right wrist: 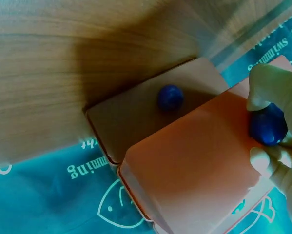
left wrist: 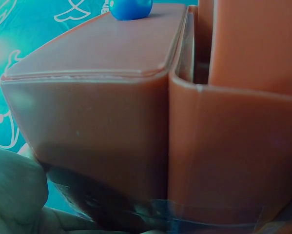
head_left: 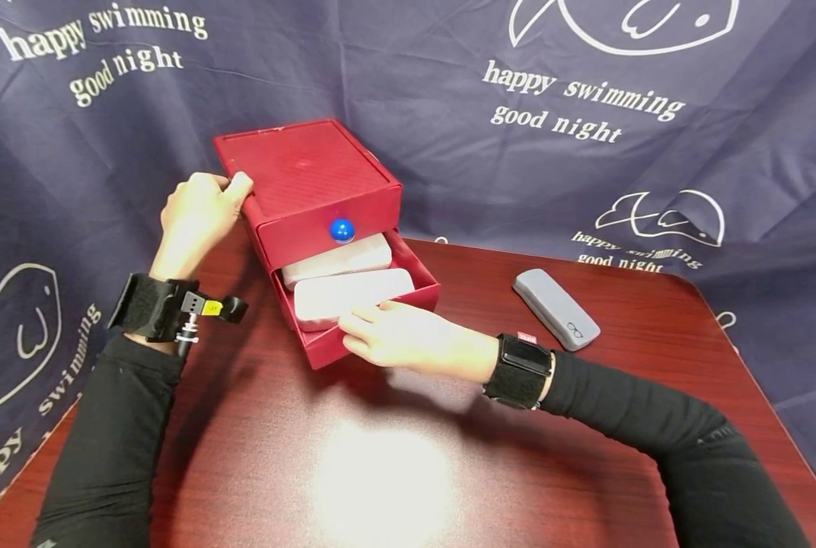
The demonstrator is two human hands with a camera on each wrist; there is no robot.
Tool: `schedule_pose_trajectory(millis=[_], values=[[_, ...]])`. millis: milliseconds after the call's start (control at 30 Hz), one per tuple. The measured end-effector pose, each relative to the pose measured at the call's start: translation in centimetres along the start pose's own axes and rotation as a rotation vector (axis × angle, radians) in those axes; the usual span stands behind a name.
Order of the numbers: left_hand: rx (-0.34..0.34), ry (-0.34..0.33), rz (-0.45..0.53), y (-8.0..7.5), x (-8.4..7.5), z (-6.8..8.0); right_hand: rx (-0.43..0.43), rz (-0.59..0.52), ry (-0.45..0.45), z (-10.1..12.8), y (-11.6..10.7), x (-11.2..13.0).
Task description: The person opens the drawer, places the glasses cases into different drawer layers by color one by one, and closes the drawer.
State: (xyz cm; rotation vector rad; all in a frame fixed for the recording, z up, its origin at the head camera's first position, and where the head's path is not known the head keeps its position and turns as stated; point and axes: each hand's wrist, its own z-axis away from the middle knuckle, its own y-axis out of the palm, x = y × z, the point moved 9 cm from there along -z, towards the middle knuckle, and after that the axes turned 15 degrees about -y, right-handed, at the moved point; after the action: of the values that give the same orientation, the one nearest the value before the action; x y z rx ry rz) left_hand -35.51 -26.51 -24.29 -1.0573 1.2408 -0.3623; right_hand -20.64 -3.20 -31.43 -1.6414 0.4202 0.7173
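Note:
A red two-drawer box [head_left: 305, 160] stands on the table, its lower drawer [head_left: 326, 352] partly pulled out and its upper drawer closed. Two whitish cases [head_left: 353, 293] lie in the lower drawer. My right hand [head_left: 408, 339] is at that drawer's front; the right wrist view shows my thumb and fingers pinching its blue knob [right wrist: 268, 126], hidden in the head view. At the upper left edge of the box, my left hand [head_left: 199, 217] grips its side. The upper drawer's blue knob [head_left: 342, 230] is untouched.
A grey glasses case [head_left: 556, 308] lies on the table to the right of the box. Behind the wooden table [head_left: 257, 441] hangs a dark blue printed curtain [head_left: 435, 99]. Both wrists wear black bands.

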Motion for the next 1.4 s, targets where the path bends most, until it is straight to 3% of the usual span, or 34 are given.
schedule_pose_trajectory(millis=[233,433,567,800,900,1167,1400], values=[[-0.006,-0.002,-0.003,-0.1,0.1,-0.1,0.062,0.004,0.0,-0.6,1.0,-0.9],[0.004,0.003,-0.016,-0.1,0.2,-0.1,0.042,0.003,0.005,-0.9,1.2,-1.4],[0.0,0.004,-0.018,-0.2,0.3,-0.2,0.077,0.048,-0.026,-1.0,1.3,-1.4],[0.001,0.001,-0.013,0.0,0.5,0.0,0.161,-0.089,-0.016,-1.2,1.9,-2.2],[-0.002,0.003,-0.003,0.1,0.4,0.1,0.202,-0.045,-0.02,-1.1,2.5,-2.5],[-0.001,0.005,-0.003,0.3,0.1,0.0,0.152,-0.211,0.06,-1.9,4.0,-4.2],[-0.003,0.003,-0.003,0.1,0.1,0.0,0.164,-0.189,0.057,-2.5,4.4,-5.0]])
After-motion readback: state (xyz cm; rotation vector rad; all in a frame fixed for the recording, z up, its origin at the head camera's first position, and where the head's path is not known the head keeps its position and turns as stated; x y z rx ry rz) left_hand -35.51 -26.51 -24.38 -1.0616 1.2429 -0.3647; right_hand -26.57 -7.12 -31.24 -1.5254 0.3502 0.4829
